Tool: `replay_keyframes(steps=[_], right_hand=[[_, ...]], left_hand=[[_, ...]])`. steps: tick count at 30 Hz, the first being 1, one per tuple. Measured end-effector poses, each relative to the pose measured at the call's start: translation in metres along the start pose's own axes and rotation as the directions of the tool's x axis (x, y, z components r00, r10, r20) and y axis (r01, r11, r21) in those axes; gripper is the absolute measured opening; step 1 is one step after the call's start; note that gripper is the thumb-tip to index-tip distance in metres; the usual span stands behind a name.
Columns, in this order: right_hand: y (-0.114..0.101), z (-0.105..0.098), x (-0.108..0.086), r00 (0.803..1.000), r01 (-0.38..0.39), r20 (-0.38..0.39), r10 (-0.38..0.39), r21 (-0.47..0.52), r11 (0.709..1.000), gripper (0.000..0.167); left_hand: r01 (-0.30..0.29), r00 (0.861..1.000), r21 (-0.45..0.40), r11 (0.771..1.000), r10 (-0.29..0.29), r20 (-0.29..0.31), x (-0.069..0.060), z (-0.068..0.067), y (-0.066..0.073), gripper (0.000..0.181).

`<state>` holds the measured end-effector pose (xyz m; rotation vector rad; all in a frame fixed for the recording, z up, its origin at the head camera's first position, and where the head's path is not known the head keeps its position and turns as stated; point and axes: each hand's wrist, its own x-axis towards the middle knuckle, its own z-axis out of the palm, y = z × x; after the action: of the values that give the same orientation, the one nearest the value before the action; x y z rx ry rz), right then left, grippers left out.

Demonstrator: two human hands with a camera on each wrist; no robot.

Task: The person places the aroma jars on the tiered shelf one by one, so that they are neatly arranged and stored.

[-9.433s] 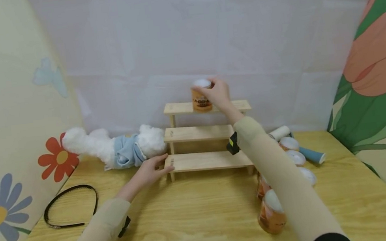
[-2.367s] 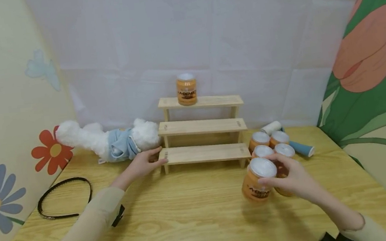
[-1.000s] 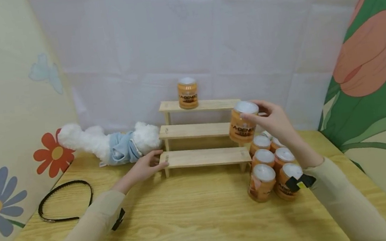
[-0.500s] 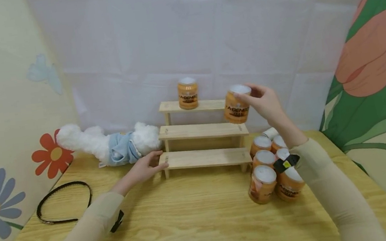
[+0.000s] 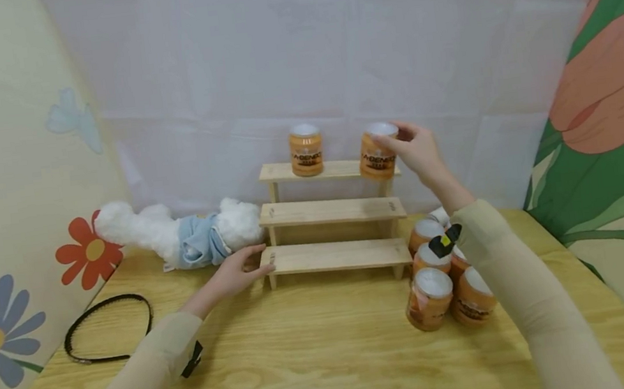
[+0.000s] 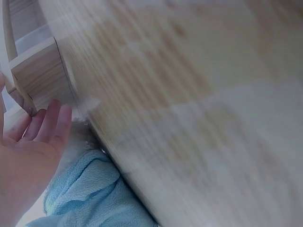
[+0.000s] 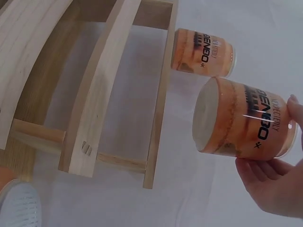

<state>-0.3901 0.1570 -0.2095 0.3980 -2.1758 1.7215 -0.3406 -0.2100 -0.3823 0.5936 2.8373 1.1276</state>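
Observation:
My right hand [image 5: 418, 149] pinches an orange can [image 5: 378, 155] near its white top, at the right end of the wooden rack's top shelf. In the right wrist view that can [image 7: 246, 118] is held between thumb and fingers [image 7: 267, 175], its base apart from the rack [image 7: 158, 109]. Another orange can [image 5: 306, 151] stands upright on the top shelf, left of the middle. My left hand [image 5: 232, 274] rests at the left end of the lowest shelf [image 5: 336, 256]. The left wrist view shows that hand's [image 6: 38, 146] fingertips touching the wood [image 6: 42, 71].
Several orange cans [image 5: 429, 302] stand together right of the rack, partly hidden by my right forearm. A white plush toy [image 5: 139, 230] in blue cloth lies left of the rack. A black headband [image 5: 68, 341] lies at the table's [image 5: 285, 364] left.
My right hand has carried a can from the group at the right up to the top shelf's right end. The left hand keeps its place at the rack; the other shelf can stands still.

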Motion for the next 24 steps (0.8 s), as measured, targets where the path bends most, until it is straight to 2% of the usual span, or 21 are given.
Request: replay_keyframes(steps=[5,14,24], right_hand=[[0.004,0.009,0.012,1.000,-0.022,-0.024,0.020,-0.081,0.996,0.049],[0.021,0.023,0.027,1.000,-0.021,-0.023,0.018,-0.132,0.991,0.046],[0.032,0.026,0.030,0.998,-0.046,0.036,0.048,-0.060,0.997,0.050]], left_hand=[[0.002,1.000,0.007,1.000,-0.002,0.000,-0.001,0.001,0.001,0.072],[-0.002,1.000,0.024,1.000,0.001,0.010,-0.003,0.003,0.003,0.073],[-0.018,1.000,0.030,0.999,0.018,0.011,-0.005,0.005,0.008,0.073]])
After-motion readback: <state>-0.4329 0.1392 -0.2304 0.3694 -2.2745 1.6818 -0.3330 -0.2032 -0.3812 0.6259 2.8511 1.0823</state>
